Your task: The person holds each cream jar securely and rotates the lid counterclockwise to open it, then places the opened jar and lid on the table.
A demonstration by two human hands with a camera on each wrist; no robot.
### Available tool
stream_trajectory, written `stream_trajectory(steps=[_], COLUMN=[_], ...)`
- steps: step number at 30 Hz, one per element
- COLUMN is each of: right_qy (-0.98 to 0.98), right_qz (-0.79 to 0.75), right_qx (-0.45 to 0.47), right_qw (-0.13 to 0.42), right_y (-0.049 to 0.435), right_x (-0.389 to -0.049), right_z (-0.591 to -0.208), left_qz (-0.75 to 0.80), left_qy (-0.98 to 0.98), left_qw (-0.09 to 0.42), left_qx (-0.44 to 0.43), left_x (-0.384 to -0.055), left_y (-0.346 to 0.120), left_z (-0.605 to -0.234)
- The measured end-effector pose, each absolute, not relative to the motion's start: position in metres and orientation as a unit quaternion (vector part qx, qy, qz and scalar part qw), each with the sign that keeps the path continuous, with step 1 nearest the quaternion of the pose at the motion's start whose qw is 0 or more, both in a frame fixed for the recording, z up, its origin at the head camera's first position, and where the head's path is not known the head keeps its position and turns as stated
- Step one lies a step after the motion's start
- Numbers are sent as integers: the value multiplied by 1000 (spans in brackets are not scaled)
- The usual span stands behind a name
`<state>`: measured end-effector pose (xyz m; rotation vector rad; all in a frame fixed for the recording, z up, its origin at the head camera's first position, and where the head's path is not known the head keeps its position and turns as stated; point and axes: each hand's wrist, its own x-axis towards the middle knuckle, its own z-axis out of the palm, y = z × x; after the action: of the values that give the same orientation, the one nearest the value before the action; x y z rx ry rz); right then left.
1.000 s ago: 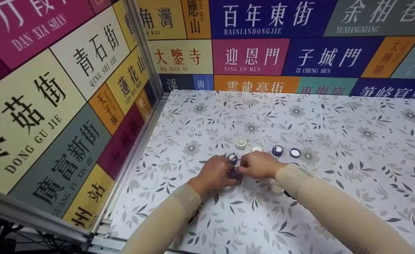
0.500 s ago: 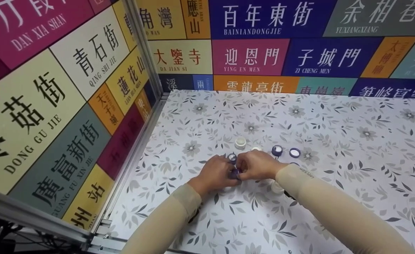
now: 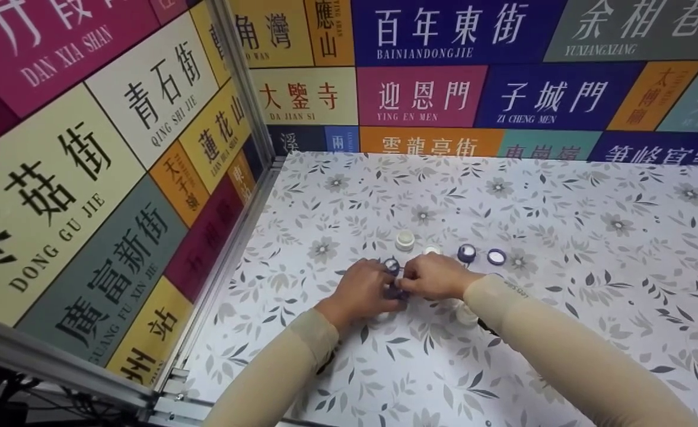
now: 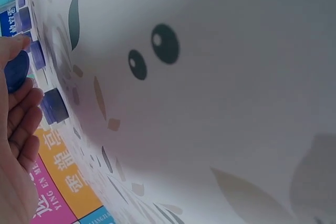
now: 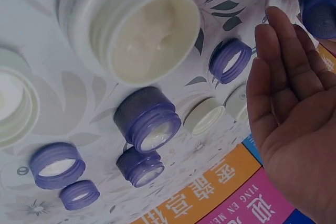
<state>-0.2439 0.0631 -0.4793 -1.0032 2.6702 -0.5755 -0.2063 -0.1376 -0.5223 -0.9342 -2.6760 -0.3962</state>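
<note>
In the head view my left hand (image 3: 360, 289) and right hand (image 3: 437, 276) meet over a small purple jar (image 3: 397, 293), mostly hidden by the fingers. The left wrist view has the left thumb and fingers holding the jar's smooth purple body (image 4: 17, 72). My right fingertips pinch at its top in the head view; the remaining right fingers (image 5: 278, 51) reach out loosely below it in the right wrist view. Just beyond the left fingertips stands another small purple container (image 3: 391, 265). A white lid-like piece (image 3: 405, 240) lies farther back.
Right of the hands are a purple jar (image 3: 466, 253) and a purple lid (image 3: 496, 257). A white jar (image 3: 466, 314) stands by the right wrist; the right wrist view shows an open white jar (image 5: 84, 24) of cream close up. Printed panels (image 3: 420, 95) border the flower-patterned table (image 3: 562, 201).
Both hands stay at the same spot. The right hand turns slightly at the purple jar, its fingers tilting and then coming back, while the left hand keeps its hold.
</note>
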Motion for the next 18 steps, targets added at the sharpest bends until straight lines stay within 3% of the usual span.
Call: stream_trajectory(steps=[18], right_qy=[891], right_qz=[-225], right_qx=[-381], right_qw=[99], right_y=[63], right_x=[-243], right_z=[-479], left_qz=[-126], left_qy=[-922], left_qw=[145], left_qx=[-337], left_x=[-207], left_y=[-137], left_z=[-524])
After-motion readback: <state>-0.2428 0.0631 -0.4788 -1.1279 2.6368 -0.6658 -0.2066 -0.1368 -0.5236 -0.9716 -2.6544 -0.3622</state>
